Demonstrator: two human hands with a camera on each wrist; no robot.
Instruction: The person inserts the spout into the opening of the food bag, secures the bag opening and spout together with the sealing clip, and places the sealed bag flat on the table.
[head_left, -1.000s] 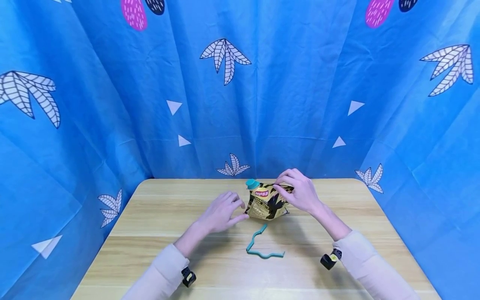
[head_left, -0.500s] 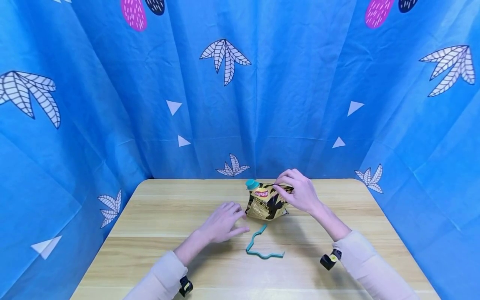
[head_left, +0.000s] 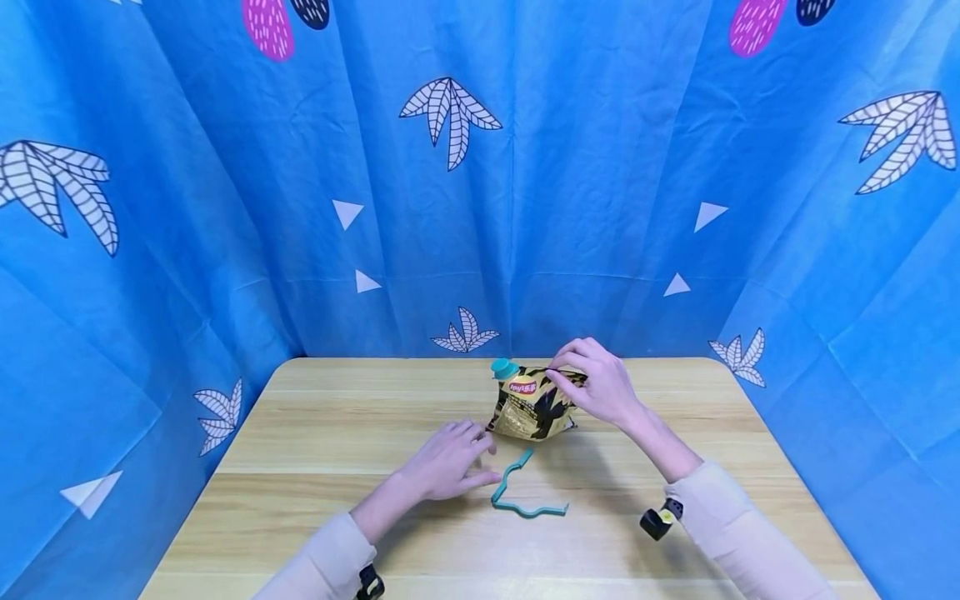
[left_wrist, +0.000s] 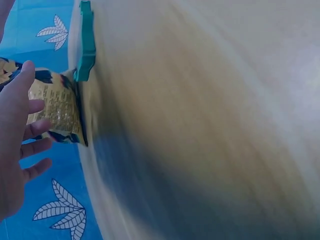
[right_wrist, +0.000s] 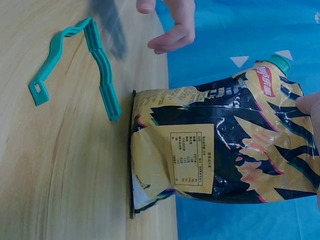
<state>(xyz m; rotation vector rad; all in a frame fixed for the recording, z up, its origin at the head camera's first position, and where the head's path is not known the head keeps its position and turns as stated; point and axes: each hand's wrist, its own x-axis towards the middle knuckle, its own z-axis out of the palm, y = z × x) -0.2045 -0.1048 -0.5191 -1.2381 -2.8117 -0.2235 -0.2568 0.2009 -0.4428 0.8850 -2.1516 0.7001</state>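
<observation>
A gold and black chip bag stands toward the back of the table, its printed back panel facing the right wrist camera. My right hand pinches its upper edge between thumb and fingers. In front of the bag lies a teal bag clip, its two wavy arms spread apart in a V. My left hand hovers just left of the clip with loose, parted fingers and nothing in them. In the left wrist view, the left hand overlaps part of the bag.
A round teal piece shows at the bag's upper left corner; whether it is attached cannot be seen. The pale wooden table ends at a blue patterned curtain behind and on both sides.
My left hand has moved away from the bag's lower left corner, toward the near side and the clip. The right hand keeps its pinch on the bag, with no visible shift.
</observation>
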